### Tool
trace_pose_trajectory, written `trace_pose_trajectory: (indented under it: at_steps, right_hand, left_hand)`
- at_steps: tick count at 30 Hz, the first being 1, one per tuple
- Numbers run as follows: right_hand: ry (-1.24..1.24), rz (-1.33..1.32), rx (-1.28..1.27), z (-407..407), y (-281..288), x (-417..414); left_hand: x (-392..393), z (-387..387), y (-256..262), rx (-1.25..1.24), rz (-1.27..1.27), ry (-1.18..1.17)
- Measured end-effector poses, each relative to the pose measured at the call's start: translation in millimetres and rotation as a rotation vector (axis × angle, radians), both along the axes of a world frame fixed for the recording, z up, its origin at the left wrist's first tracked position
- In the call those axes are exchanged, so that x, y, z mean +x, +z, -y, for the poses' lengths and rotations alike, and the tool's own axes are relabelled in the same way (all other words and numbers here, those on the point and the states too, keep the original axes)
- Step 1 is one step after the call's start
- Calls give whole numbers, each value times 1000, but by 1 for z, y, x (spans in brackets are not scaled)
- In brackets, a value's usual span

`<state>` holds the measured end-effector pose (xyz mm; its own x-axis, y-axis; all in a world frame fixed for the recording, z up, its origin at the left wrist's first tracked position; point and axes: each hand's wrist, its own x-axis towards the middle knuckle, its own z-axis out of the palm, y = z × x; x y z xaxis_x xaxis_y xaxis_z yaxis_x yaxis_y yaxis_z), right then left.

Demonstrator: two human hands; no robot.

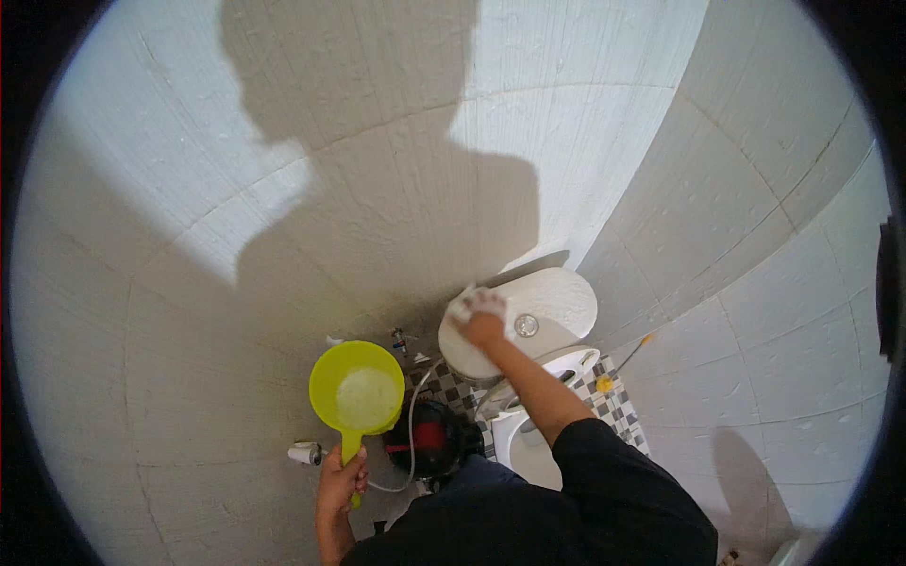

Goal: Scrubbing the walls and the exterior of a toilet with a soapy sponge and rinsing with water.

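My left hand (342,475) grips the handle of a yellow-green plastic water dipper (367,385), which holds some whitish liquid. My right hand (484,311) is spread over the left part of the white toilet tank lid (559,301), blurred, with something white and foamy at its fingers; whether it holds anything cannot be told. A round flush button (526,325) sits on the lid to the right of this hand. Below the tank is the toilet with its seat and cover (580,359) raised, partly hidden by my right arm.
A black object with a red part (428,439) stands on the checkered floor, beside a pale hose (412,431). A small valve (399,339) and a white-and-metal fitting (306,453) are at the tiled wall. A yellow-headed brush (604,384) leans at right.
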<state>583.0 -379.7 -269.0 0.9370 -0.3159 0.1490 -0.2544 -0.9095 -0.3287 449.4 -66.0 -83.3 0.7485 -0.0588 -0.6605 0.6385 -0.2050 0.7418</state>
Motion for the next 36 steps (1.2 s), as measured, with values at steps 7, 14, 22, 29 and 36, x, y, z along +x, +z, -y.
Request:
trace_pose_trajectory:
  at_steps: [7,14,22,29,36]
  right_hand:
    - [356,-68,-85,26,-6,-50]
    - [-632,-170,1,190,-25,-62]
    - [194,-142,-106,15,-13,-28]
    - [439,-338,-8,73,-10,-82]
    - [-125,-345,86,172,-13,-101]
  left_hand:
    - [-2,0,-3,-5,-35,-15]
    - [-1,4,-2,-20,-24,-44]
    - [4,11,-4,-25,-38,-39]
    - [7,14,-3,-71,-30,-85]
    - [5,13,-1,-92,-20,-107]
